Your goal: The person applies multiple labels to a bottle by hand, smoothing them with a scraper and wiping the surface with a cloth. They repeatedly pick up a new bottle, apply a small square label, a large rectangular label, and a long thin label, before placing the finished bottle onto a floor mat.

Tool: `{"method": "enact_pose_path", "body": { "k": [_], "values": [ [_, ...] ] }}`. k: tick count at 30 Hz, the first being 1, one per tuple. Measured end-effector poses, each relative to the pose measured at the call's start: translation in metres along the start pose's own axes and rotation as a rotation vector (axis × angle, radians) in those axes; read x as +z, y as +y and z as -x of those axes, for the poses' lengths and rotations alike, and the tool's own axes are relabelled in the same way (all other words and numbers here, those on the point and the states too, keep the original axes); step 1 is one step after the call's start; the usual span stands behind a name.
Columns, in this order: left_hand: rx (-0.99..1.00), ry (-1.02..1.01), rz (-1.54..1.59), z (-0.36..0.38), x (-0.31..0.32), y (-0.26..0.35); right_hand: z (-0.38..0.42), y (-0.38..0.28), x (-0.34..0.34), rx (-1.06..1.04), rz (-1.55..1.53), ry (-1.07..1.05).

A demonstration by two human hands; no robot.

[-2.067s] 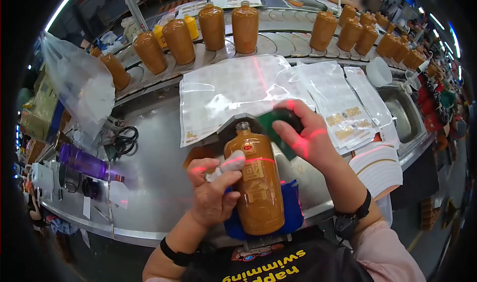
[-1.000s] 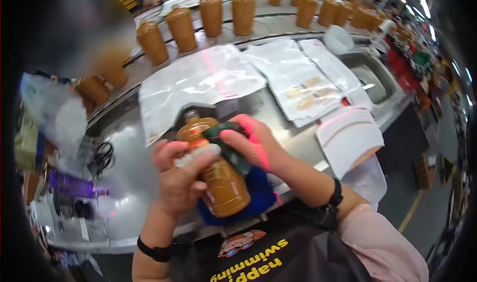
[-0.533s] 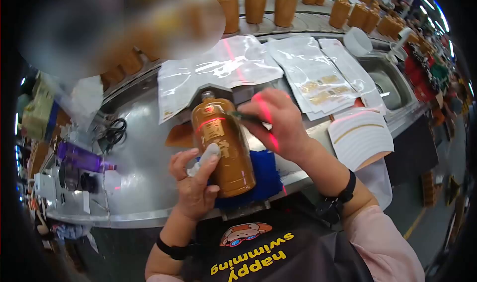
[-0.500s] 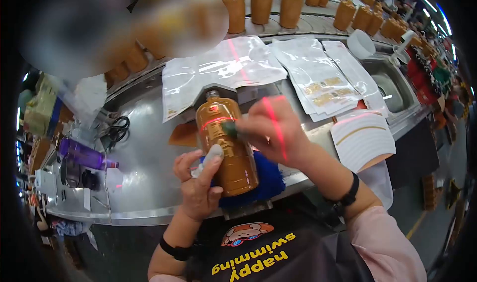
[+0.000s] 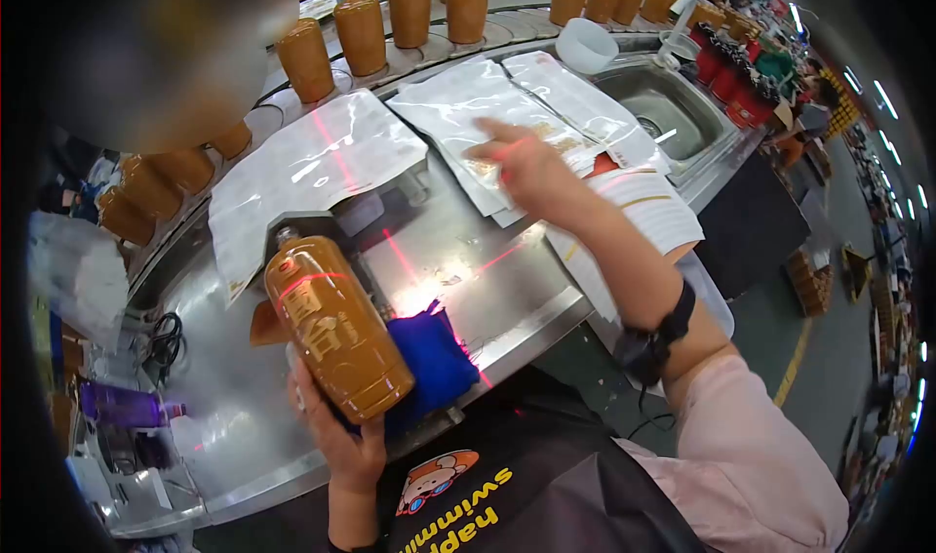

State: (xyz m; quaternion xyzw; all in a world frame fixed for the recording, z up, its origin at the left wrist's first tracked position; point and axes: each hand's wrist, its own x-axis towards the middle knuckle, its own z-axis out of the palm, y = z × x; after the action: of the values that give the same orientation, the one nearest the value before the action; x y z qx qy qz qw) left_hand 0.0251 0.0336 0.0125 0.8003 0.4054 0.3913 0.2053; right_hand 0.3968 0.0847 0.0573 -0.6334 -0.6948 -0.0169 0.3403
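A glossy brown ceramic bottle (image 5: 341,324) with gold lettering and a red emblem leans at a tilt, its neck in a dark grey angled holder (image 5: 317,223). My left hand (image 5: 341,446) grips its lower end, fingers along the left side and thumb near the base. Over the printed decal sheets (image 5: 439,104) is my right hand (image 5: 531,173), its fingers stretched out and apart, with nothing visible in them. Beneath and beside the bottle lies a blue cloth (image 5: 434,358).
Brown bottles (image 5: 409,12) line a curved conveyor at the back. A sink (image 5: 663,114) and white bowl (image 5: 587,46) sit at the right, near stacked curved white sheets (image 5: 643,217). A purple bottle (image 5: 122,405) and black cable (image 5: 166,338) lie left.
My right hand has left the bottle's face and reached over the sheets; the dark green item it held is no longer visible. My left hand has moved down the bottle. The view has swung right.
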Motion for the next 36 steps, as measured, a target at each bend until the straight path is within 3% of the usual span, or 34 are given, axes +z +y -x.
{"method": "enact_pose_path", "body": {
  "k": [3,6,10,15,19,25,28,36],
  "values": [
    [0.010,-0.008,-0.004,-0.001,-0.002,0.001,-0.013,0.098,-0.030,0.415,0.601,-0.386],
    [0.000,-0.015,0.028,-0.004,0.000,0.003,-0.027,0.133,-0.026,0.624,0.569,-0.548],
    [-0.035,-0.085,0.023,0.000,-0.004,-0.002,-0.065,0.159,0.000,0.361,0.605,-0.536],
    [-0.197,-0.122,0.053,0.008,-0.004,-0.008,-0.121,0.198,0.022,0.442,0.639,-0.434],
    [-0.162,-0.027,0.337,0.017,0.004,-0.018,-0.146,0.229,0.023,0.460,0.609,-0.352],
    [-0.107,-0.049,0.293,0.019,0.004,-0.027,-0.168,0.251,0.029,0.398,0.541,-0.373],
    [-0.108,-0.068,0.333,0.020,0.003,-0.028,-0.174,0.259,0.037,0.347,0.519,-0.212],
    [-0.131,-0.155,0.344,-0.001,-0.001,-0.005,-0.172,0.186,-0.003,0.275,0.836,-0.217]
  ]
}}
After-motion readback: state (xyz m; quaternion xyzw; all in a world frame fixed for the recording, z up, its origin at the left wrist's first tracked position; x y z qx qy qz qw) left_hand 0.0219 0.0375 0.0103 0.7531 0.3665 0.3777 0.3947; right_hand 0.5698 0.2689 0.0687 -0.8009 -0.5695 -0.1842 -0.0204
